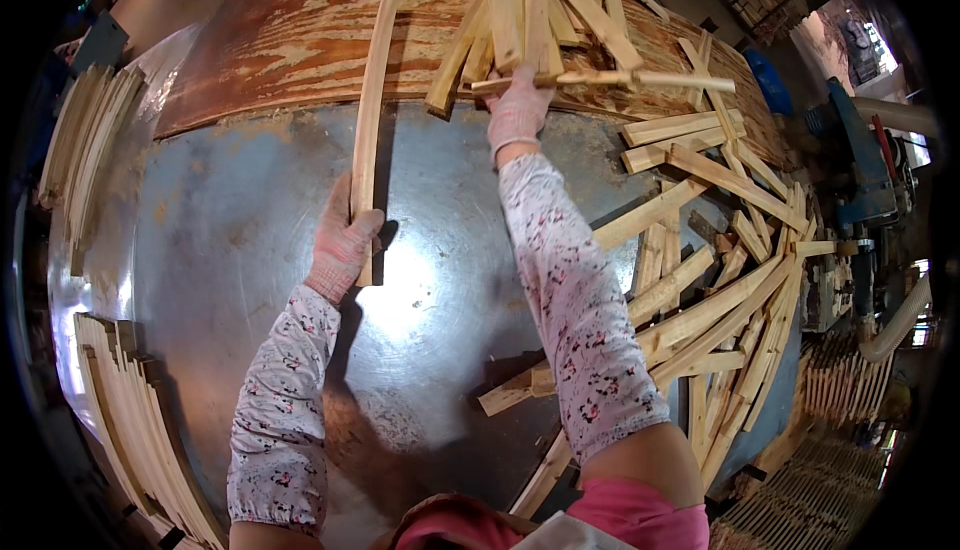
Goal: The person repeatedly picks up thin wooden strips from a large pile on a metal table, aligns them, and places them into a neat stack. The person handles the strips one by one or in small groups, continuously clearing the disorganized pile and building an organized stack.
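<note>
My left hand (343, 238), in a pale pink work glove, is closed round the lower part of a long, pale wooden strip (373, 100). The strip points away from me, its far end over a plywood board. Farther off to the right, my gloved right hand (519, 115) reaches to the near edge of a heap of wooden strips (535, 10). Its fingers are closed on a thin wooden strip (650, 79) that lies crosswise and extends to the right. The fingertips are partly hidden by the hand itself.
A metal tabletop (250, 190) lies under my arms, with the worn plywood board (270, 40) across its far side. Loose wooden strips (735, 310) lie jumbled at the right. Neat strip stacks (140, 420) line the left edge. Blue machinery (860, 170) stands beyond at right.
</note>
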### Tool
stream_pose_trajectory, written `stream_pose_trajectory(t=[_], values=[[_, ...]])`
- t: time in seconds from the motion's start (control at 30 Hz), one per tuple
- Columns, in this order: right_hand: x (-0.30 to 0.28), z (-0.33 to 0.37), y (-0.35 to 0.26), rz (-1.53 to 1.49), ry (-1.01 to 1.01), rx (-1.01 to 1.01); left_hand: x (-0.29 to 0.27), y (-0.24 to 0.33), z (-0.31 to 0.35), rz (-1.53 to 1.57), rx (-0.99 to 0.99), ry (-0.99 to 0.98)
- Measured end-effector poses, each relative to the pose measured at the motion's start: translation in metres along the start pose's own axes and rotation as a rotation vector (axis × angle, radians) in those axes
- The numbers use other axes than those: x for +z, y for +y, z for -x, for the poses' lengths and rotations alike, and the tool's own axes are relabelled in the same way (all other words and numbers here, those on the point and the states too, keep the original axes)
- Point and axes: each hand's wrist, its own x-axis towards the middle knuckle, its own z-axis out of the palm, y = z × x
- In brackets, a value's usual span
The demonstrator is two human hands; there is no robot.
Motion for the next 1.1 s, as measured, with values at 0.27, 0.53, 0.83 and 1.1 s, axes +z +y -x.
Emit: stream_pose_trajectory(t=[0.27, 0.53, 0.83, 1.1], values=[[-0.072, 0.059, -0.02, 0.314, -0.078, 0.028, 0.002, 0.0, -0.038, -0.11, -0.04, -0.129], [-0.182, 0.047, -0.145, 0.521, 0.111, 0.2, 0.101, 0.011, -0.064, -0.283, 0.005, -0.27], [-0.294, 0.051, -0.306, 1.875, -0.221, -0.137, 0.126, -0.02, -0.005, -0.195, -0.014, -0.197], [-0.336, 0.22, -0.444, 2.183, -0.145, 0.28, 0.057, -0.037, 0.059, -0.435, -0.041, -0.176]])
